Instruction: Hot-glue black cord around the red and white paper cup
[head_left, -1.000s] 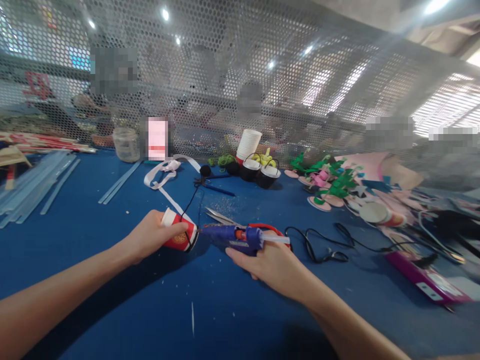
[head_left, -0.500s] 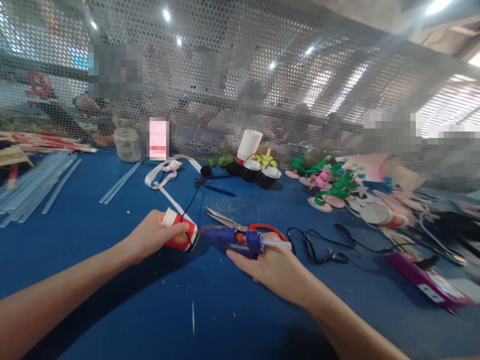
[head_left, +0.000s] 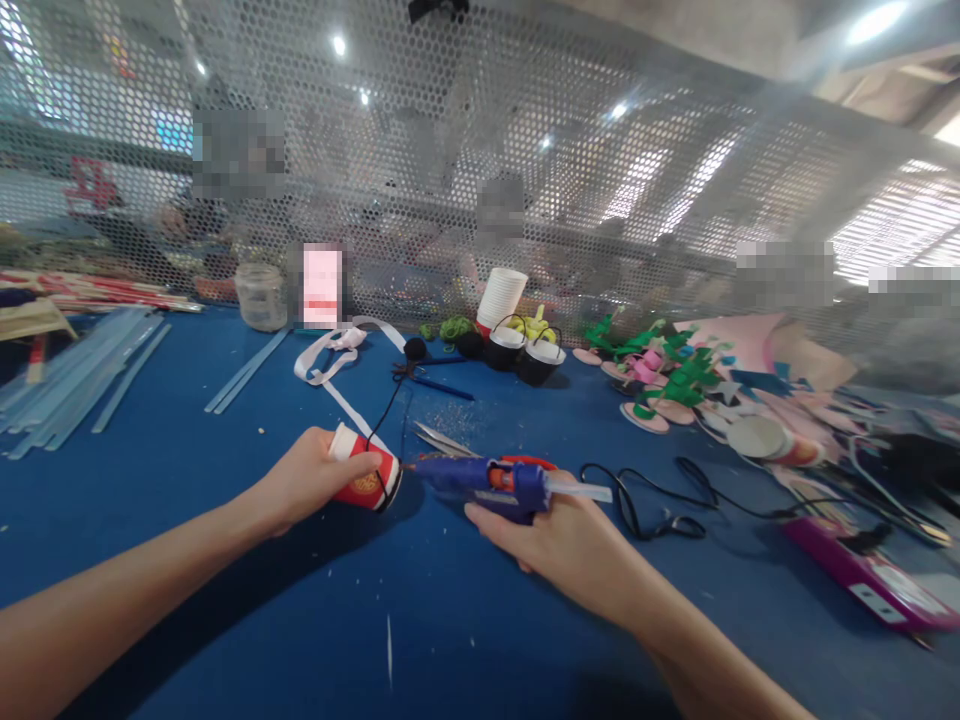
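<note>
My left hand is closed around a red paper cup with a white rim, tipped on its side. Black yarn runs from the cup back to a dark bundle on the table, and a dark band lines the cup's base. A blue glue gun with a clear stick in its back end is gripped in my right hand. Its nozzle points at the cup's base, close to it; whether they touch I cannot tell. Red-handled scissors lie partly hidden behind the gun.
White ribbon trails behind the cup. Clear glue sticks and a jar lie left. Black-wrapped cups and stacked paper cups stand at the back. Green paper plants, a black cord and a purple power strip occupy the right.
The glue gun has shifted slightly right, its nozzle a little farther from the cup, and covers more of the scissors. The view has moved slightly; my left hand keeps its hold.
</note>
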